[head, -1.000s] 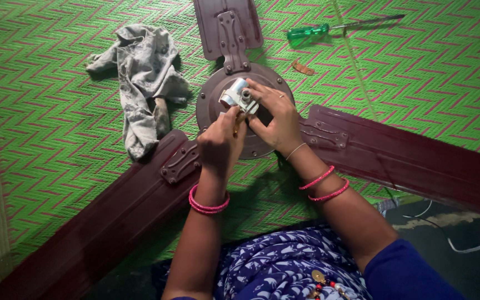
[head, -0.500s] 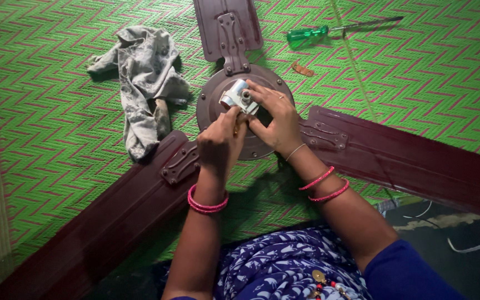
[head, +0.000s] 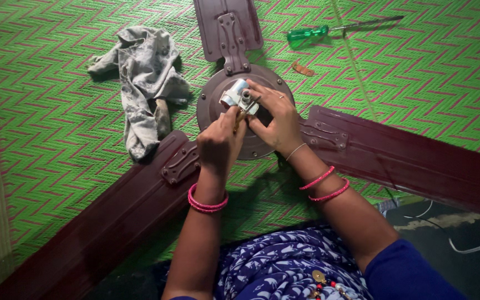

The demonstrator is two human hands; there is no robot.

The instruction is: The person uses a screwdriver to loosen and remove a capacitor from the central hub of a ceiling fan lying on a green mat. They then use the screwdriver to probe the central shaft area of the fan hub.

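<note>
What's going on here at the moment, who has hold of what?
A person sits on a green woven mat over a dark maroon ceiling fan lying flat with its three blades spread out. The left hand and right hand meet on a small silvery metal fitting at the hub's centre; the left hand seems to hold a thin tool against it. A grey rag lies left of the hub, a green-handled screwdriver beyond it.

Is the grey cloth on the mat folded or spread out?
Neither: the grey cloth lies crumpled in a loose heap on the green woven mat, with uneven creases.
</note>
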